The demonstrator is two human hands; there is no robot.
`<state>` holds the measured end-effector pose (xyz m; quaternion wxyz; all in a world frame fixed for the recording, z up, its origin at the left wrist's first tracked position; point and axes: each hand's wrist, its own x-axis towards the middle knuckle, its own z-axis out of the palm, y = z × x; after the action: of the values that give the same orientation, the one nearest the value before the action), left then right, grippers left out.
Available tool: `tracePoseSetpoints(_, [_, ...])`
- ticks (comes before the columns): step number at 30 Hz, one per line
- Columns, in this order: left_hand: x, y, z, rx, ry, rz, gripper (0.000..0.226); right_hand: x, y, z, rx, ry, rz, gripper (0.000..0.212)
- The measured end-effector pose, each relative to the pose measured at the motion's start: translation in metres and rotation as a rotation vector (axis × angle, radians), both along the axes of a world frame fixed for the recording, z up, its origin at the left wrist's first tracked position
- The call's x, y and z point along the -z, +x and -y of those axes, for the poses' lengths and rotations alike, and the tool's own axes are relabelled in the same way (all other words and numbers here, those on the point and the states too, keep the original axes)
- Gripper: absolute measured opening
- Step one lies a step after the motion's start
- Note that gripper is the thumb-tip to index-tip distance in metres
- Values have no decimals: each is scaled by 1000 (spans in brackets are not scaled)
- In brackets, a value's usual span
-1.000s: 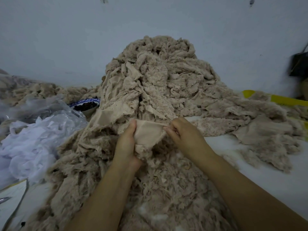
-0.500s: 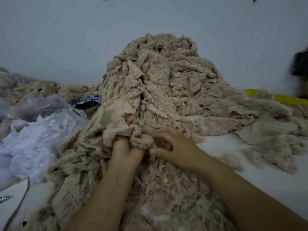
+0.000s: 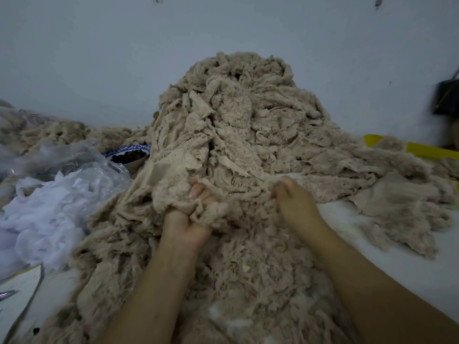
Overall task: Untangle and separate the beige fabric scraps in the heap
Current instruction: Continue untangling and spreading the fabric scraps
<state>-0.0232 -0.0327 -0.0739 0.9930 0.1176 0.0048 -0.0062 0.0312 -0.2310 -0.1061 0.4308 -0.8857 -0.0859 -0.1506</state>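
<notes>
Now, heap of beige fabric scraps (image 3: 248, 125): piled high at centre against the wall (image 3: 99, 58), spilling forward between both forearms and out to the right over the white table (image 3: 397, 264); tangled, fuzzy and frayed throughout.
Left hand (image 3: 188, 224): palm turned up at the front slope of the heap, gripping a bunch of scraps (image 3: 208, 212), with fingers (image 3: 198, 191) curled over its top and nails facing the camera.
Right hand (image 3: 295, 207): near the left hand, back of the hand up, closed in a pinch on a fold of fabric (image 3: 250, 194) running across toward the left hand; fingertips partly buried in the fluff.
Bowl (image 3: 129, 155): blue-and-white rim, dark contents, tucked against the left foot of the heap and partly hidden by it.
Clear plastic bag (image 3: 62, 160): crumpled, left of the bowl.
White material (image 3: 44, 214): loose and crinkled, in front of the plastic bag, touching the left edge of the scraps.
Yellow strip (image 3: 427, 150): far right, behind the spread scraps, partly covered by them.
Dark object (image 3: 447, 98): right edge by the wall, too blurred to identify.
Pale sheet (image 3: 17, 294): lower left corner, with a small metal tip on it.
</notes>
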Motion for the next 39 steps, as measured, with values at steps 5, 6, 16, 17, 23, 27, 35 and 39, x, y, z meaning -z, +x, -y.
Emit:
tracePoseSetpoints(5, [3, 5, -8, -87, 20, -52, 15, -5, -1, 11, 17, -58, -48, 39])
tracePoseSetpoints(6, [3, 6, -6, -82, 35, -67, 11, -3, -5, 2, -87, -178, -47, 32])
tracePoseSetpoints(16, [2, -3, 11, -98, 470, 9, 26, -19, -41, -29, -548, 216, -90, 26])
tracePoseSetpoints(17, [6, -4, 16, -130, 725, -25, 28, -17, -43, -33, -617, 277, -166, 28])
tracePoseSetpoints(23, [4, -18, 33, -41, 1028, -214, 38, -19, -38, -25, -696, 719, -569, 23])
tracePoseSetpoints(27, [6, -14, 30, -40, 983, -91, 42, -18, -33, -20, -694, 775, -566, 12])
tracePoseSetpoints(35, [25, -3, 28, -106, 1264, 79, 29, -16, 2, 37, -119, 844, -186, 40])
tracePoseSetpoints(39, [34, -6, 29, -116, 1627, 146, 19, 14, 15, 25, 165, -128, -92, 37])
